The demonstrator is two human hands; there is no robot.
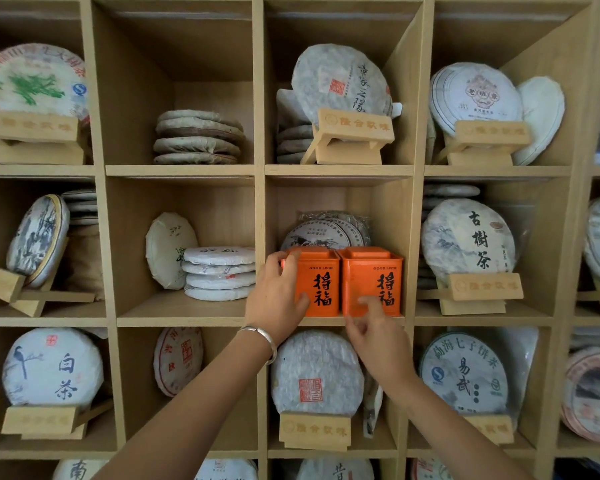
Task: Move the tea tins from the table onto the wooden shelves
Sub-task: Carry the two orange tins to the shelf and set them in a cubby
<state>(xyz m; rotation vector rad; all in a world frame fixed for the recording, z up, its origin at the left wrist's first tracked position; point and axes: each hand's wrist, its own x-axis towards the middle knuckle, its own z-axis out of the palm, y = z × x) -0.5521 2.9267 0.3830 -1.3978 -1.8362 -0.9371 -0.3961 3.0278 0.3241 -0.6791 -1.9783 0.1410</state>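
Observation:
Two orange tea tins stand side by side at the front of a middle compartment of the wooden shelves [260,202]. My left hand [274,296] grips the left tin [321,282], with fingers over its top left corner and the thumb on its front face. My right hand [374,332] is just below the right tin [378,284]; its index fingertip touches the lower front of that tin while the other fingers curl loosely. A silver bangle sits on my left wrist.
Wrapped round tea cakes [326,233] lean behind the tins in the same compartment. Neighbouring compartments hold stacked tea cakes [219,273] and cakes on small wooden stands [484,289]. The compartment above left holds a low stack [198,136] with room around it.

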